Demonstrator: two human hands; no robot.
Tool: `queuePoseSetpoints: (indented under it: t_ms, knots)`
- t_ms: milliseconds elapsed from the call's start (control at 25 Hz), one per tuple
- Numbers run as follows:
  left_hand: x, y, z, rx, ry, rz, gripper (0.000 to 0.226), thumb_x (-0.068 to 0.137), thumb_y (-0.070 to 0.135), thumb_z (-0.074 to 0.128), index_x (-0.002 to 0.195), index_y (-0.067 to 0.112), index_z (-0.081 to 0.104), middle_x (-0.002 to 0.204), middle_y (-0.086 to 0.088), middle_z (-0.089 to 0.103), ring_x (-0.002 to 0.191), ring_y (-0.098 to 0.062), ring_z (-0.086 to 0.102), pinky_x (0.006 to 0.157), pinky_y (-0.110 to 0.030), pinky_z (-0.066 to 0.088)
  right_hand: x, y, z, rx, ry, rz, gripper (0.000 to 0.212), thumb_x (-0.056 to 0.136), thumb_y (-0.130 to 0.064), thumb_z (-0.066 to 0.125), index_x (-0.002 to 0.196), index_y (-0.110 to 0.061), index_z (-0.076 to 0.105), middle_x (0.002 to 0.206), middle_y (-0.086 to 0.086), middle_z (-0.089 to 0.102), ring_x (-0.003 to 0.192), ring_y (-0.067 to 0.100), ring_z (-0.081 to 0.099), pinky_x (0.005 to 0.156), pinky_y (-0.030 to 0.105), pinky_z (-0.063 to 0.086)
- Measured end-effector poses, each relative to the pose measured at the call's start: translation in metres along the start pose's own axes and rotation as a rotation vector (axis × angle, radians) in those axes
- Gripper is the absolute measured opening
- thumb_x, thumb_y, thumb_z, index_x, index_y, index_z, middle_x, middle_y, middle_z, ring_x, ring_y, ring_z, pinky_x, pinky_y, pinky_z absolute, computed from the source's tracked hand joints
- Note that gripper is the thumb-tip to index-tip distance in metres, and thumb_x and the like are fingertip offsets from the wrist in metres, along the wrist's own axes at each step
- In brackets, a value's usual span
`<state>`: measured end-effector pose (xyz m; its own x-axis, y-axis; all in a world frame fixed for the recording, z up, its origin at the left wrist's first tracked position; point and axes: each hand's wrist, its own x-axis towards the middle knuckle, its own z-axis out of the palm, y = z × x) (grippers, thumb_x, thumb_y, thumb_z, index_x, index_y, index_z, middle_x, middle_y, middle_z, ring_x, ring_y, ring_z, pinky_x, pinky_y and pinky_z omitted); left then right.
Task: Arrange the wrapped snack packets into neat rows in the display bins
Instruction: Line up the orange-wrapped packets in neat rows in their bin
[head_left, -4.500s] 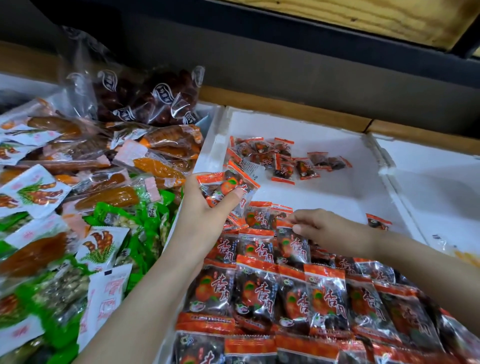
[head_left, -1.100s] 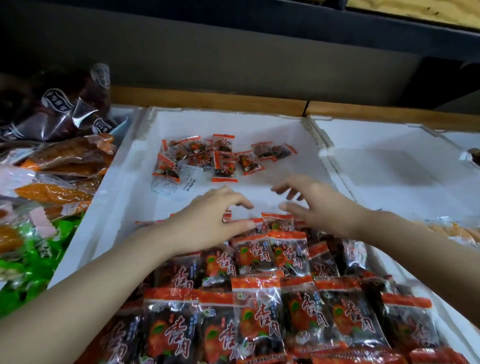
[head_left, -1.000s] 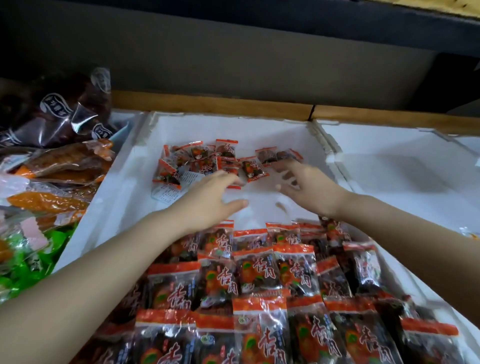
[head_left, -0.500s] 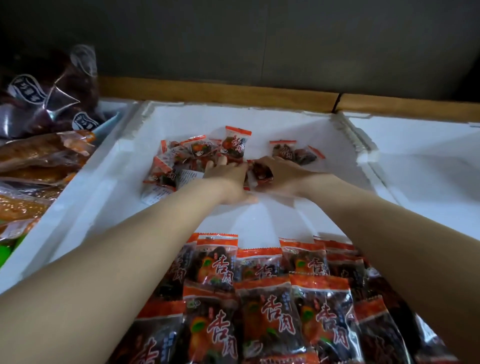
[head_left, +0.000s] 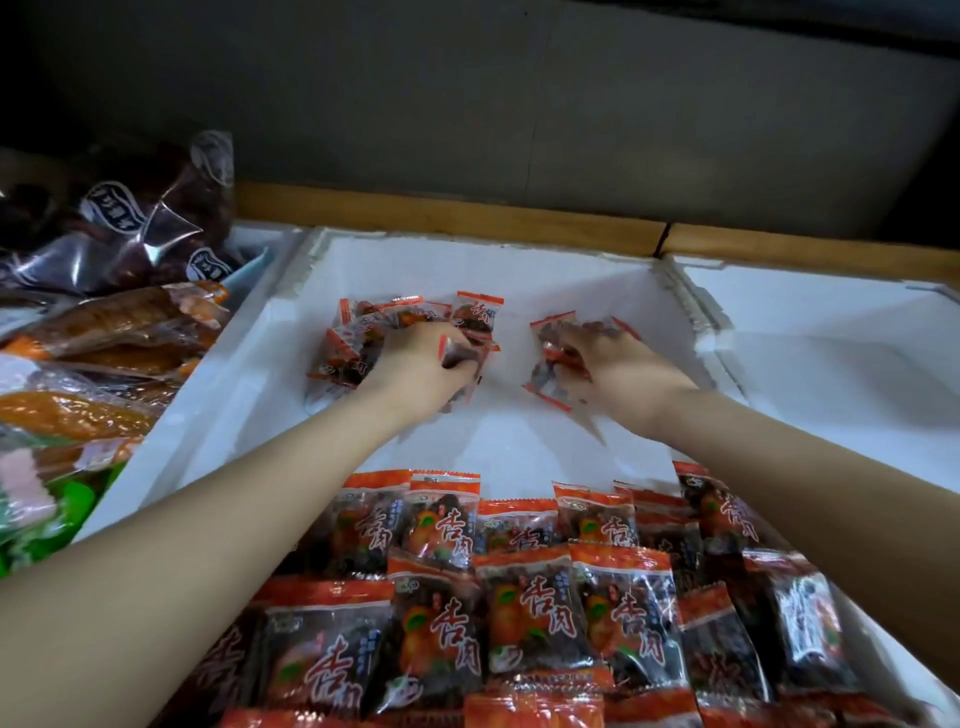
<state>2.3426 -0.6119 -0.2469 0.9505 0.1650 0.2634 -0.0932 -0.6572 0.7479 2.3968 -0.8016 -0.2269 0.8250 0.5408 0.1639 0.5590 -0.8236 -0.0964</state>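
A white foam bin (head_left: 260, 374) holds orange-and-black snack packets. Neat overlapping rows of packets (head_left: 524, 603) fill its near half. At the far end lies a loose heap of the same packets (head_left: 363, 338). My left hand (head_left: 421, 364) reaches into that heap, fingers curled around several packets. My right hand (head_left: 613, 369) lies just to the right, fingers curled over a smaller cluster of packets (head_left: 550, 364). The two hands are a small gap apart on the bin floor.
A second white foam bin (head_left: 841, 364) stands to the right. On the left, another bin holds long orange snack packs (head_left: 114, 332), dark bagged sweets (head_left: 135, 228) and green packets (head_left: 57, 519). A wooden ledge (head_left: 447, 213) and grey wall run behind.
Both hands left the near rows and reached forward to the loose heap at the far end. They have closed on packets there and drawn slightly apart. The camera has leaned in closer.
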Motion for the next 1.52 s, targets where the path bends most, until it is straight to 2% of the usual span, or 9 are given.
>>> queuePoseSetpoints:
  t_ms: [80, 240, 480, 680, 880, 1120, 1240, 1360, 1520]
  knots:
    - [-0.014, -0.002, -0.007, -0.343, 0.159, -0.177, 0.006, 0.091, 0.011, 0.063, 0.094, 0.009, 0.068, 0.076, -0.003, 0.067, 0.059, -0.008, 0.064, 0.061, -0.025, 0.057, -0.011, -0.02, -0.01, 0.091, 0.154, -0.007, 0.036, 0.094, -0.034, 0.044, 0.119, -0.008, 0.044, 0.109, 0.021, 0.061, 0.098, 0.037, 0.057, 0.079, 0.041, 0.047]
    - [-0.032, -0.01, -0.019, -0.816, 0.3, -0.468, 0.023, 0.088, 0.019, 0.068, 0.11, 0.016, 0.064, 0.096, -0.004, 0.068, 0.077, -0.015, 0.064, 0.057, -0.024, 0.053, -0.027, -0.076, -0.015, 0.301, 0.366, -0.201, 0.015, 0.093, -0.019, 0.053, 0.098, -0.008, 0.045, 0.099, 0.011, 0.055, 0.086, 0.033, 0.057, 0.069, 0.036, 0.039]
    - [-0.058, 0.006, -0.043, -1.34, 0.096, -0.322, 0.025, 0.101, 0.017, 0.042, 0.114, 0.008, 0.061, 0.093, -0.009, 0.072, 0.074, -0.015, 0.072, 0.056, -0.027, 0.057, -0.026, -0.11, -0.01, 0.289, 0.362, -0.378, 0.01, 0.086, -0.01, 0.062, 0.09, -0.01, 0.053, 0.104, 0.004, 0.049, 0.087, 0.023, 0.054, 0.075, 0.038, 0.046]
    - [-0.068, 0.0, -0.051, -1.097, 0.205, -0.216, 0.014, 0.093, 0.005, 0.055, 0.103, 0.009, 0.065, 0.083, -0.003, 0.072, 0.074, -0.013, 0.068, 0.066, -0.025, 0.056, -0.027, -0.117, 0.001, 0.411, 0.318, -0.561, 0.02, 0.083, -0.001, 0.061, 0.1, -0.009, 0.055, 0.104, -0.001, 0.049, 0.097, 0.01, 0.05, 0.087, 0.018, 0.04]
    - [-0.067, -0.022, -0.073, -0.924, 0.458, -0.151, 0.036, 0.089, 0.006, 0.064, 0.123, 0.011, 0.057, 0.112, -0.005, 0.069, 0.104, -0.018, 0.066, 0.092, -0.033, 0.05, 0.023, -0.102, 0.019, 0.411, 0.259, -0.203, 0.039, 0.085, 0.0, 0.059, 0.122, -0.005, 0.049, 0.124, 0.012, 0.051, 0.117, 0.027, 0.05, 0.091, 0.02, 0.034]
    - [-0.069, -0.021, -0.076, -0.85, 0.482, -0.072, 0.036, 0.089, 0.007, 0.064, 0.122, 0.014, 0.051, 0.106, 0.002, 0.067, 0.096, -0.008, 0.065, 0.084, -0.023, 0.052, 0.073, -0.135, 0.049, 0.332, -0.179, -0.176, 0.075, 0.084, -0.042, 0.064, 0.146, -0.026, 0.025, 0.15, -0.004, 0.03, 0.132, 0.016, 0.034, 0.109, 0.032, 0.03]
    - [-0.069, -0.021, -0.077, -0.821, 0.508, -0.077, 0.032, 0.088, 0.008, 0.065, 0.116, 0.015, 0.051, 0.104, 0.0, 0.066, 0.094, -0.011, 0.065, 0.082, -0.026, 0.053, 0.083, -0.156, 0.064, 0.234, -0.219, -0.189, 0.073, 0.077, -0.055, 0.057, 0.14, -0.027, 0.037, 0.144, 0.002, 0.042, 0.131, 0.027, 0.038, 0.105, 0.044, 0.038]
    - [-0.069, -0.02, -0.076, -0.81, 0.496, -0.095, 0.035, 0.088, 0.011, 0.066, 0.118, 0.016, 0.049, 0.114, -0.006, 0.063, 0.105, -0.017, 0.063, 0.095, -0.038, 0.051, 0.085, -0.169, 0.061, 0.108, -0.218, -0.183, 0.051, 0.091, -0.037, 0.05, 0.139, -0.024, 0.038, 0.134, 0.003, 0.051, 0.122, 0.025, 0.047, 0.101, 0.034, 0.04]
    - [-0.071, -0.02, -0.075, -0.821, 0.471, -0.103, 0.04, 0.089, 0.013, 0.065, 0.124, 0.016, 0.047, 0.115, -0.002, 0.063, 0.103, -0.012, 0.062, 0.088, -0.026, 0.052, 0.083, -0.164, 0.057, -0.004, -0.154, -0.246, 0.039, 0.097, -0.02, 0.041, 0.135, -0.013, 0.044, 0.135, 0.007, 0.051, 0.123, 0.025, 0.047, 0.104, 0.033, 0.037]
